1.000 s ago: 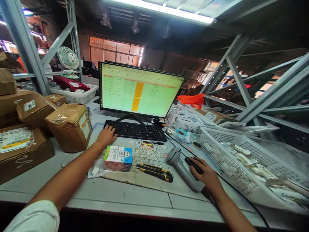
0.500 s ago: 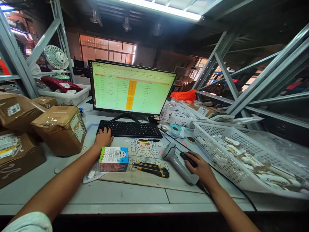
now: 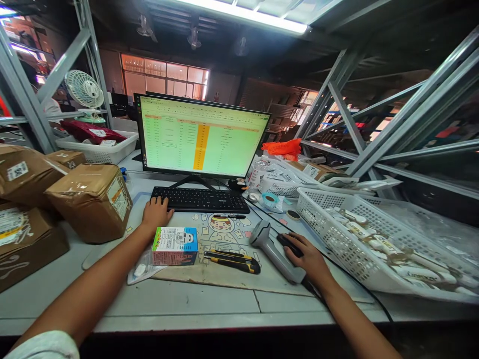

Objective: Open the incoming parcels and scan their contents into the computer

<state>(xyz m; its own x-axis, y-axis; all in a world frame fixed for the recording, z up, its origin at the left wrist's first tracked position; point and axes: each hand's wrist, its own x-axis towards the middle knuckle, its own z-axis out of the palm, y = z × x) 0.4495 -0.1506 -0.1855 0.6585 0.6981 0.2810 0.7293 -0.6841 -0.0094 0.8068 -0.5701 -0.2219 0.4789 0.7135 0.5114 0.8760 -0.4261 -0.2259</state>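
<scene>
My left hand (image 3: 156, 212) rests with spread fingers on the left end of a black keyboard (image 3: 202, 199). Over on the right, my right hand (image 3: 309, 259) is wrapped over a black computer mouse (image 3: 291, 245). A grey barcode scanner (image 3: 277, 254) lies just left of the mouse, close to that hand. Between my arms sit a small blue and white printed box (image 3: 175, 246) and a black and yellow utility knife (image 3: 232, 262). A black pen (image 3: 229, 216) lies below the keyboard. Behind it, a monitor (image 3: 224, 134) shows a spreadsheet with one orange column.
Brown cardboard boxes (image 3: 90, 199) are stacked at the left. On the right stands a white basket (image 3: 337, 244) with several packaged items. Tape rolls (image 3: 270, 200) lie near the keyboard's right end. A fan (image 3: 85, 89) and metal shelf posts (image 3: 63, 65) stand behind.
The camera view has shifted slightly, moving everything a little left in the picture. Both hands keep their places on the keyboard and the mouse.
</scene>
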